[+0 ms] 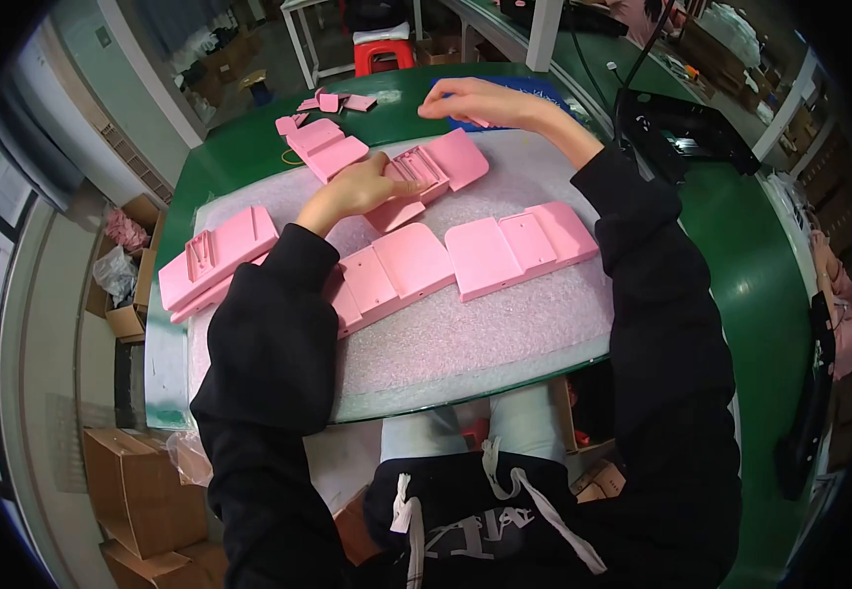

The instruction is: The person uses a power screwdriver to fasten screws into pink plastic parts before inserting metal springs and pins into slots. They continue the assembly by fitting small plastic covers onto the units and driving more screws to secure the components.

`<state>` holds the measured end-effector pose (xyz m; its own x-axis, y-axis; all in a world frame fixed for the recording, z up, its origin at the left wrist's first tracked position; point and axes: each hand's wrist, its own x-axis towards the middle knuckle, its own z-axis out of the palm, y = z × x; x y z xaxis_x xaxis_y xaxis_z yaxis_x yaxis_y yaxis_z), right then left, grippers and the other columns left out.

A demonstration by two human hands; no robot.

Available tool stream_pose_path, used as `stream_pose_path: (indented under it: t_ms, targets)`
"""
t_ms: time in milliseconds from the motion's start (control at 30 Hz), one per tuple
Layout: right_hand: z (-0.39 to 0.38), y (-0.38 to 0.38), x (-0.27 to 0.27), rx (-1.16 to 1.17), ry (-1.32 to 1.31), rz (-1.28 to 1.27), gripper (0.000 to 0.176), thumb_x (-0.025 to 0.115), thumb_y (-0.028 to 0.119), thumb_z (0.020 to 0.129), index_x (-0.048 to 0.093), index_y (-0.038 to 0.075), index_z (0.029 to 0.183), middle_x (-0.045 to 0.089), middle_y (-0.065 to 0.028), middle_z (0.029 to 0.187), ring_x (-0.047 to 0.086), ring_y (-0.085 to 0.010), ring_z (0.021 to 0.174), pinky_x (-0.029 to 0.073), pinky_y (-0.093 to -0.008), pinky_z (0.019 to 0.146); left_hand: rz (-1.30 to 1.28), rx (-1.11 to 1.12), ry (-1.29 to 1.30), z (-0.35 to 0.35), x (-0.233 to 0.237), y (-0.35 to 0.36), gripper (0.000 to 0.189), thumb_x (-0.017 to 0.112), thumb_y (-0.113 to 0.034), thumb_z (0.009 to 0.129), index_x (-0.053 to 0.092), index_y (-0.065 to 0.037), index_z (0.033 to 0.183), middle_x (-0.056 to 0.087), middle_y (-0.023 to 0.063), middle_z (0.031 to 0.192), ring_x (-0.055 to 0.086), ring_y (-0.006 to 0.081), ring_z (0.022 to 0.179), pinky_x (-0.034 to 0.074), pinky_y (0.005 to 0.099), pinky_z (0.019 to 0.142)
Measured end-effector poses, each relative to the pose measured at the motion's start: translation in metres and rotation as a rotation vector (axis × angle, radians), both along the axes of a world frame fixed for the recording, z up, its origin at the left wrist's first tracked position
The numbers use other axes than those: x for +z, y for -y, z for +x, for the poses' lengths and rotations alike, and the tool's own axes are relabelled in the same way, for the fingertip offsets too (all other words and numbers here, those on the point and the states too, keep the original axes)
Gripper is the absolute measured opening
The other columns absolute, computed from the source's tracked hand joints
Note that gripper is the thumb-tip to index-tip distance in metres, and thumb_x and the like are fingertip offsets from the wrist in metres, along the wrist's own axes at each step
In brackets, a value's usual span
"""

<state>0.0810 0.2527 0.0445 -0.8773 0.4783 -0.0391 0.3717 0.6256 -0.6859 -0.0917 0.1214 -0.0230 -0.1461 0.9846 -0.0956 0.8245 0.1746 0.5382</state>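
Observation:
My left hand (352,188) grips the left end of a pink plastic part (457,159) with a slotted recess, a finger lying across it near the slots. My right hand (485,101) is raised beyond that part, over a blue tray or mat (544,90). Its fingers are curled together, and I cannot make out what they hold. Nearer to me lie two more pink parts, a left one (414,261) partly behind my left sleeve and a right one (524,245). Another pink part (218,253) lies at the left, stacked on a similar piece. A further one (324,149) lies just beyond my left hand.
Foam wrap (465,344) covers much of the green table (239,147). Small pink pieces (329,102) lie at its far edge. A black frame-like device (691,133) stands at the right. Cardboard boxes (141,491) are on the floor at left, and a red stool (384,56) stands behind.

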Motion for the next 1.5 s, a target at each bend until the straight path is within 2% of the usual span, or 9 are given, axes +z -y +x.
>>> stream_pose_path:
  t_ms: [100, 133, 233, 467, 567, 767, 1167, 1367, 1500]
  targets:
    - [0.012, -0.003, -0.008, 0.198, -0.279, -0.438, 0.037, 0.047, 0.033, 0.087, 0.051, 0.005, 0.112, 0.045, 0.0024, 0.075, 0.044, -0.0046, 0.069, 0.035, -0.0193, 0.060, -0.029, -0.005, 0.050, -0.002, -0.003, -0.003, 0.095, 0.062, -0.066, 0.064, 0.045, 0.011, 0.117, 0.054, 0.0292, 0.112, 0.054, 0.0346, 0.106, 0.040, 0.0352, 0.089]
    - [0.017, 0.006, -0.009, 0.168, -0.332, -0.530, 0.031, 0.043, 0.023, 0.090, 0.047, 0.004, 0.115, 0.045, 0.0014, 0.082, 0.044, -0.0050, 0.076, 0.037, -0.0203, 0.069, -0.032, -0.016, 0.049, -0.002, -0.004, -0.003, 0.095, 0.062, -0.066, 0.064, 0.045, 0.011, 0.117, 0.054, 0.0292, 0.111, 0.054, 0.0344, 0.106, 0.041, 0.0353, 0.089]
    - [0.019, 0.009, -0.021, 0.220, -0.381, -0.569, 0.030, 0.043, 0.020, 0.090, 0.047, 0.004, 0.115, 0.045, 0.0006, 0.087, 0.044, -0.0059, 0.079, 0.038, -0.0231, 0.075, -0.013, -0.043, 0.079, -0.003, 0.000, -0.001, 0.094, 0.064, -0.064, 0.063, 0.046, 0.010, 0.118, 0.055, 0.0283, 0.111, 0.055, 0.0334, 0.105, 0.041, 0.0353, 0.088]
    - [0.021, 0.025, -0.020, 0.189, -0.286, -0.280, 0.030, 0.049, 0.013, 0.087, 0.050, 0.004, 0.116, 0.053, -0.0033, 0.103, 0.050, -0.0108, 0.097, 0.037, -0.0247, 0.088, 0.064, -0.065, 0.167, -0.005, -0.003, 0.005, 0.090, 0.071, -0.057, 0.061, 0.047, 0.004, 0.122, 0.055, 0.0247, 0.112, 0.054, 0.0325, 0.106, 0.041, 0.0353, 0.089]
    - [0.017, 0.021, -0.029, 0.211, -0.348, -0.207, 0.029, 0.052, 0.005, 0.083, 0.054, 0.000, 0.111, 0.057, -0.0064, 0.100, 0.055, -0.0125, 0.083, 0.046, -0.0269, 0.077, 0.073, -0.065, 0.177, -0.006, -0.007, 0.004, 0.091, 0.073, -0.056, 0.060, 0.046, 0.002, 0.124, 0.055, 0.0233, 0.114, 0.054, 0.0321, 0.107, 0.041, 0.0356, 0.090]
    - [0.005, 0.014, -0.034, 0.178, -0.261, 0.089, 0.025, 0.055, 0.005, 0.081, 0.060, 0.001, 0.105, 0.061, -0.0087, 0.103, 0.056, -0.0158, 0.094, 0.044, -0.0277, 0.084, 0.066, -0.110, 0.142, -0.008, -0.003, 0.010, 0.088, 0.074, -0.054, 0.062, 0.046, -0.001, 0.126, 0.055, 0.0213, 0.115, 0.054, 0.0309, 0.107, 0.042, 0.0353, 0.090]
    - [-0.007, 0.018, -0.047, 0.144, -0.312, 0.064, 0.025, 0.057, 0.004, 0.081, 0.061, 0.002, 0.106, 0.062, -0.0077, 0.095, 0.059, -0.0140, 0.090, 0.046, -0.0261, 0.081, 0.086, -0.117, 0.119, -0.011, -0.006, 0.007, 0.088, 0.074, -0.053, 0.062, 0.046, 0.000, 0.126, 0.053, 0.0223, 0.118, 0.053, 0.0316, 0.110, 0.041, 0.0351, 0.091]
    - [0.004, 0.018, -0.038, 0.063, -0.345, -0.103, 0.032, 0.058, 0.008, 0.080, 0.057, 0.004, 0.112, 0.053, -0.0047, 0.091, 0.057, -0.0100, 0.082, 0.045, -0.0226, 0.075, 0.057, -0.106, 0.142, -0.012, -0.007, 0.005, 0.088, 0.074, -0.053, 0.061, 0.046, 0.000, 0.125, 0.054, 0.0222, 0.117, 0.053, 0.0316, 0.109, 0.042, 0.0351, 0.091]
    - [0.011, 0.023, -0.043, 0.112, -0.208, 0.250, 0.034, 0.065, 0.011, 0.077, 0.058, 0.002, 0.109, 0.054, -0.0075, 0.092, 0.057, -0.0127, 0.078, 0.047, -0.0237, 0.071, 0.079, -0.105, 0.144, -0.011, -0.006, 0.007, 0.087, 0.074, -0.052, 0.061, 0.047, 0.000, 0.125, 0.055, 0.0213, 0.115, 0.054, 0.0308, 0.106, 0.042, 0.0347, 0.089]
